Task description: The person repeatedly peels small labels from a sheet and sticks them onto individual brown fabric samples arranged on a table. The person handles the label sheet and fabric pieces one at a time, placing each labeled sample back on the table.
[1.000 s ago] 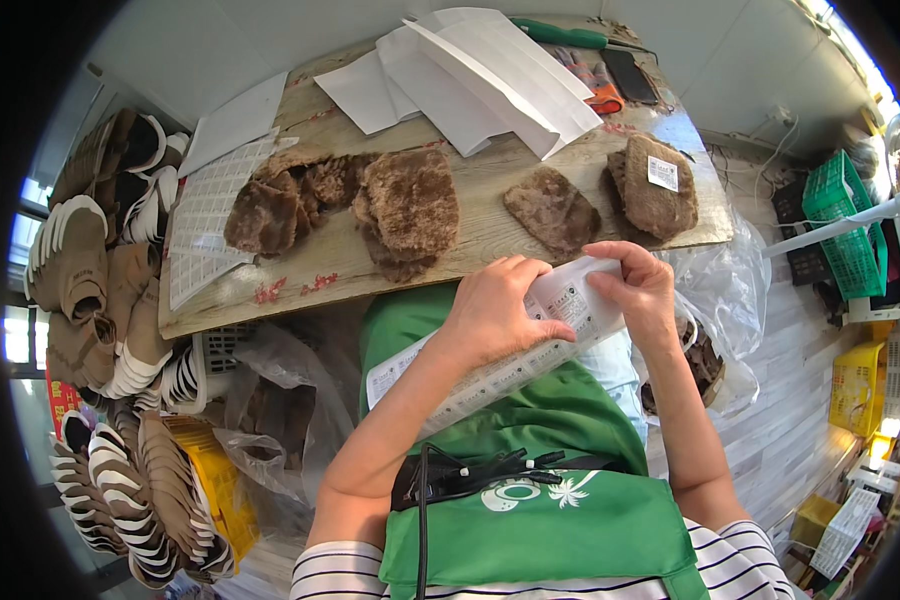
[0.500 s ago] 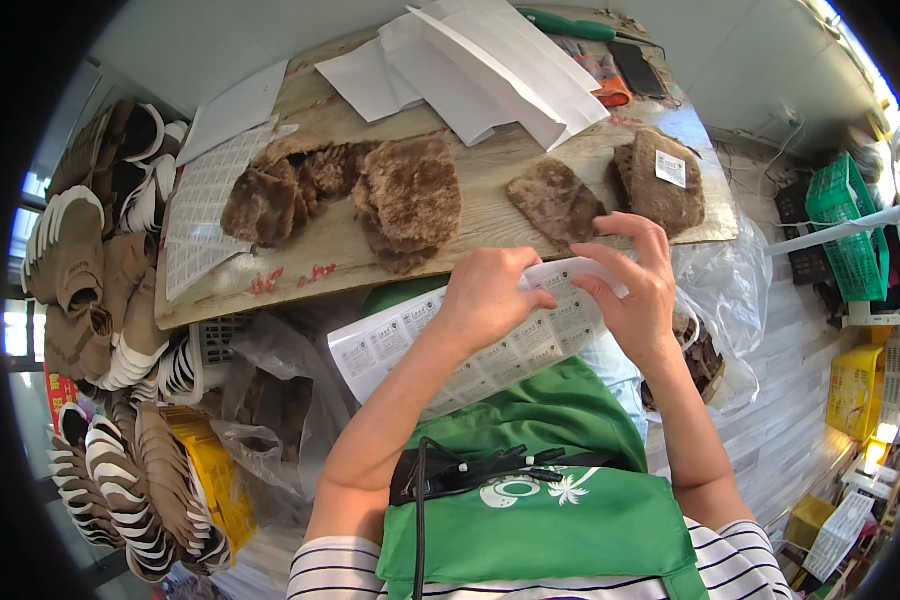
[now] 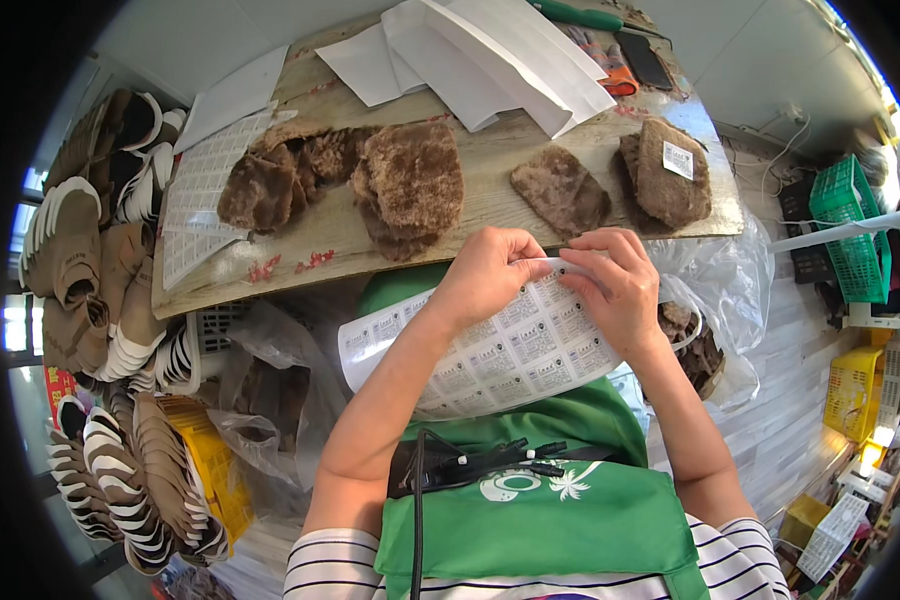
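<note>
A white sheet of printed stickers (image 3: 515, 352) hangs over my lap, curved, its top edge near the table. My left hand (image 3: 492, 272) pinches that edge. Close beside it, my right hand (image 3: 615, 285) has its fingers closed on the sheet's upper right edge; whether a loose sticker is between them I cannot make out. Beyond my right hand lies a single brown fleece piece (image 3: 560, 190). To its right is a small stack of fleece pieces (image 3: 675, 195), with a white sticker (image 3: 678, 160) on the top one. More fleece pieces (image 3: 410, 185) are heaped to the left.
White papers (image 3: 490, 60) and another sticker sheet (image 3: 205, 200) cover parts of the wooden table (image 3: 300, 265). A phone (image 3: 646, 60) and a green-handled tool (image 3: 578, 14) are at the back. Stacked shoe uppers (image 3: 75, 250) stand left; plastic bags (image 3: 715, 285) hang right. Green crate (image 3: 850, 230) stands beyond.
My right hand has drawn in toward my left hand, its raised fingers now folded to the sheet's edge. The sheet has shifted and shows more of its printed face.
</note>
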A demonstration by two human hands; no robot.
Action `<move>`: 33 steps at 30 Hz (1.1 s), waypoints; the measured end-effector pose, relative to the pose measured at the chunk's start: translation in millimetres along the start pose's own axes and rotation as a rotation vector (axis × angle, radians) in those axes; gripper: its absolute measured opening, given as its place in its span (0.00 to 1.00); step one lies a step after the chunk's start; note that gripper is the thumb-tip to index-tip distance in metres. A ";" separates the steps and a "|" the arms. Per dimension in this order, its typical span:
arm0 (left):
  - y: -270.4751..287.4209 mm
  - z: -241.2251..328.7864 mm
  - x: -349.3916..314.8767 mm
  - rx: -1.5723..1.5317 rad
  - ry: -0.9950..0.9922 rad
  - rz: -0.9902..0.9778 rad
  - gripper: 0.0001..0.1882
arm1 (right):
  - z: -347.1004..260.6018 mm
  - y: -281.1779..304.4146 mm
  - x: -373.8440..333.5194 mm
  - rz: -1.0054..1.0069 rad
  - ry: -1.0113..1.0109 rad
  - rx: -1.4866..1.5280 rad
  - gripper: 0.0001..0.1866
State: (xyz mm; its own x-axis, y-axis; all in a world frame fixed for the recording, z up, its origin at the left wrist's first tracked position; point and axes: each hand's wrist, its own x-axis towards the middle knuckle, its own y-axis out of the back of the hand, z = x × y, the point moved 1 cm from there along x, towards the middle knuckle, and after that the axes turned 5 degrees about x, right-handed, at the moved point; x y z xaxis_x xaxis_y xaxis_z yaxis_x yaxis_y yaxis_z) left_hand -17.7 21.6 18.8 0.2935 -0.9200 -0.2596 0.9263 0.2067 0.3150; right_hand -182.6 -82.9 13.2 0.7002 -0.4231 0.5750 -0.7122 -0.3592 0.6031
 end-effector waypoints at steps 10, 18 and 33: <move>-11.5 -9.3 1.5 0.056 -0.069 0.075 0.07 | -1.3 -1.8 -5.0 -0.051 -0.243 0.106 0.13; -13.2 0.4 -4.2 0.114 -0.098 0.153 0.06 | -0.5 -6.4 -2.3 -0.039 -0.366 0.180 0.09; -13.1 -7.2 4.6 0.145 -0.067 0.138 0.07 | -0.8 -16.0 -6.3 0.046 0.005 -0.007 0.10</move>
State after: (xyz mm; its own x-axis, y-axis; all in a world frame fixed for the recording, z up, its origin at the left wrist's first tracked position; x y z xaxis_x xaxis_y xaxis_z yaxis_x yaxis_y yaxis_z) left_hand -26.9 17.1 7.0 0.3941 -0.9075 -0.1451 0.8333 0.2863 0.4729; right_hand -175.5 -73.8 0.4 0.6672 -0.4350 0.6046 -0.7431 -0.3338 0.5799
